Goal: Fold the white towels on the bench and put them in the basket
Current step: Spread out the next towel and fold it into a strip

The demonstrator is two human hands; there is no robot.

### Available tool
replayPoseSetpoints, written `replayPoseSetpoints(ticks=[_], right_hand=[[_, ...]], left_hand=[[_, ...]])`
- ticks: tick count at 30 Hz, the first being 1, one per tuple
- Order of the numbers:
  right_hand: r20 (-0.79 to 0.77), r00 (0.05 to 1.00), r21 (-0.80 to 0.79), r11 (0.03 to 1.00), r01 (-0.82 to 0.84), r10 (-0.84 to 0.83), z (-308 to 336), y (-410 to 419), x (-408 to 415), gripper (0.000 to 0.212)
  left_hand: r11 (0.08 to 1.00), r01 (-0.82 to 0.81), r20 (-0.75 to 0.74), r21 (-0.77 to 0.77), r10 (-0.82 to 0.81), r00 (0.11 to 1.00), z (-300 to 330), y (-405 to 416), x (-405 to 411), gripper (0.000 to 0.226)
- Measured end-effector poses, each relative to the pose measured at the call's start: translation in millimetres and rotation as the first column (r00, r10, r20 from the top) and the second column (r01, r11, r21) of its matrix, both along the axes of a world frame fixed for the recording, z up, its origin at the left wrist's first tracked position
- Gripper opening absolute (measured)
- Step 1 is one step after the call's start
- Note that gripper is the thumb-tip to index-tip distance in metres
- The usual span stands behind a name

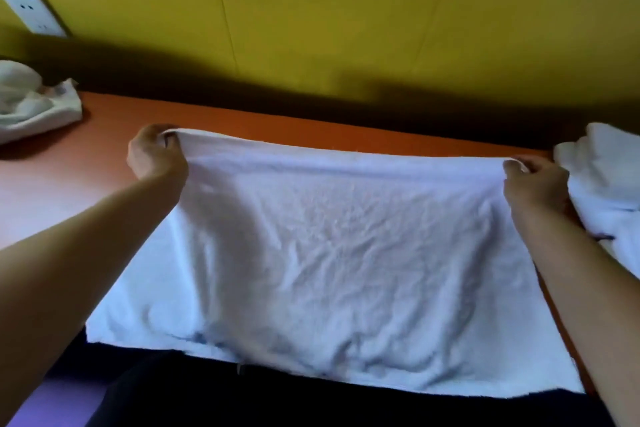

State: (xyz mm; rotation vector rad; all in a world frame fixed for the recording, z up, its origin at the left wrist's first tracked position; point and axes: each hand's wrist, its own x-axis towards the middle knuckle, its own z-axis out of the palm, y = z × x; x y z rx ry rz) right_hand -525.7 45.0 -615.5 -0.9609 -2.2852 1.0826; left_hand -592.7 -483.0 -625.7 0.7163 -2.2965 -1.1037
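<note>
Both hands pinch the towel's (329,253) far corners: left hand (156,154) at 10 o'clock, right hand (535,184) at 2. Towel spread on bench (52,184), long axis 9-to-3, hanging toward 6; likely fold pulls far edge to 6.

Towel (329,253) lies spread on the bench (69,163), centre, near edge hanging over the bench's front edge toward the person. Left hand (157,152) pinches its far-left corner, right hand (535,180) its far-right corner, far edge between them. Crumpled cloth pile (31,100) on bench far left, another towel heap (606,177) just right of right hand; wall (346,10) behind bench, socket (33,14) on it upper left.
</note>
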Motion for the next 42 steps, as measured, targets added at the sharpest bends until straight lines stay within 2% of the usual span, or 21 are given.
replayPoseSetpoints(ticks=[3, 5, 8, 10, 12, 13, 15, 16, 19, 22, 24, 26, 28, 30, 32, 34, 37, 40, 42], right_hand=[[0.044, 0.999, 0.128, 0.992, -0.01, 0.004, -12.3, 6.5, -9.8, 0.031], [0.02, 1.0, 0.132, 0.991, -0.002, -0.001, -23.1, 11.9, -19.8, 0.033], [-0.079, 0.993, 0.007, 0.996, -0.091, 0.091, -45.7, 15.7, -35.9, 0.055], [-0.077, 0.982, 0.073, 0.984, -0.165, 0.171, -55.7, 13.6, -36.4, 0.062], [-0.067, 0.957, 0.229, 0.938, -0.261, 0.282, -60.9, 9.8, -28.3, 0.056], [-0.063, 0.938, 0.325, 0.895, -0.304, 0.342, -62.8, 6.7, -21.9, 0.051], [-0.036, 0.909, 0.498, 0.796, -0.344, 0.416, -70.0, 6.1, -10.5, 0.038], [-0.016, 0.908, 0.539, 0.768, -0.345, 0.419, -75.1, 10.2, -8.2, 0.031], [0.122, 0.901, 0.563, 0.719, -0.408, 0.416, -79.5, 16.1, -2.7, 0.027], [0.155, 0.889, 0.566, 0.699, -0.438, 0.431, -81.8, 20.8, -2.9, 0.028], [0.139, 0.894, 0.565, 0.707, -0.425, 0.425, -83.3, 20.7, -3.6, 0.029], [0.122, 0.903, 0.56, 0.722, -0.406, 0.412, -83.5, 17.5, -1.3, 0.03], [0.153, 0.915, 0.557, 0.732, -0.392, 0.373, -83.4, 14.3, -0.3, 0.036], [0.24, 0.912, 0.596, 0.691, -0.409, 0.333, -80.2, 15.1, -5.3, 0.045], [0.359, 0.871, 0.626, 0.606, -0.491, 0.335, -71.7, 23.7, -17.0, 0.049], [0.497, 0.805, 0.58, 0.566, -0.586, 0.324, -59.2, 37.7, -34.8, 0.048], [0.636, 0.73, 0.511, 0.572, -0.641, 0.25, -54.7, 51.7, -51.1, 0.056], [0.637, 0.708, 0.42, 0.633, -0.65, 0.304, -57.2, 54.5, -51.8, 0.066], [0.587, 0.72, 0.379, 0.661, -0.648, 0.369, -53.1, 53.2, -46.1, 0.06]], left_hand=[[0.998, -0.021, 0.021, 0.051, 0.02, 1.0, -14.7, 9.8, -20.5, 0.029], [0.997, -0.028, 0.003, 0.068, 0.028, 1.0, -24.0, 13.5, -31.8, 0.036], [0.997, 0.078, 0.007, 0.019, -0.078, 0.997, -34.4, 14.0, -44.0, 0.05], [0.981, 0.193, 0.043, -0.037, -0.191, 0.981, -38.9, 15.2, -47.6, 0.058], [0.94, 0.292, 0.062, -0.175, -0.285, 0.956, -41.6, 18.1, -45.8, 0.06], [0.93, 0.283, 0.069, -0.235, -0.274, 0.959, -42.7, 18.4, -44.8, 0.056], [0.943, 0.158, 0.054, -0.293, -0.149, 0.987, -40.3, 19.2, -41.9, 0.038], [0.958, 0.095, 0.051, -0.272, -0.084, 0.995, -37.7, 19.4, -42.5, 0.031], [0.987, -0.022, 0.053, -0.158, 0.031, 0.998, -25.0, 14.6, -49.7, 0.031], [0.993, -0.104, 0.084, -0.049, 0.108, 0.991, -15.0, 9.4, -64.4, 0.042], [0.997, -0.038, 0.107, -0.06, 0.044, 0.993, -16.3, 13.1, -71.5, 0.039], [0.982, 0.134, 0.187, -0.136, -0.107, 0.976, -22.9, 21.0, -76.2, 0.033], [0.91, 0.327, 0.316, -0.256, -0.241, 0.918, -30.6, 28.9, -73.5, 0.033], [0.822, 0.432, 0.41, -0.37, -0.273, 0.87, -40.9, 29.5, -65.4, 0.045], [0.781, 0.456, 0.392, -0.426, -0.295, 0.872, -47.8, 32.9, -52.7, 0.053], [0.719, 0.495, 0.376, -0.488, -0.339, 0.862, -49.4, 45.7, -36.1, 0.055], [0.617, 0.582, 0.36, -0.529, -0.458, 0.813, -46.8, 81.3, -0.6, 0.06], [0.522, 0.666, 0.325, -0.533, -0.6, 0.731, -43.4, 136.5, 41.1, 0.057], [0.423, 0.74, 0.314, -0.523, -0.712, 0.628, -43.6, 177.7, 72.6, 0.053]])
